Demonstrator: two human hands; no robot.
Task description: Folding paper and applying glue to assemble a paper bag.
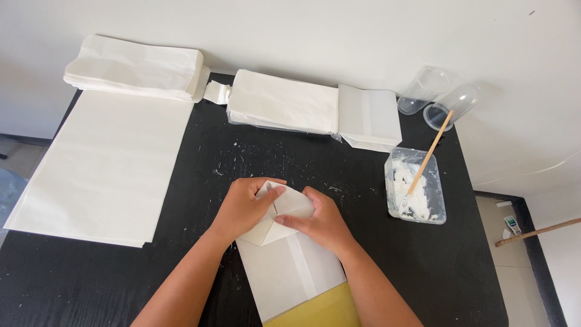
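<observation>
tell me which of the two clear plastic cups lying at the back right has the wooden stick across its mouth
The right-hand clear plastic cup, nearer the table edge: the wooden stick crosses its mouth, while the left cup lies clear of it.

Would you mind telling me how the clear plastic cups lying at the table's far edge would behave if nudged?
The two clear plastic cups lie on their sides, so they would probably roll. They look thin-walled and empty, so they are likely light and easily dented.

Paper-bag workshop (glue tub [416, 192], bag stacks [283, 103])
</observation>
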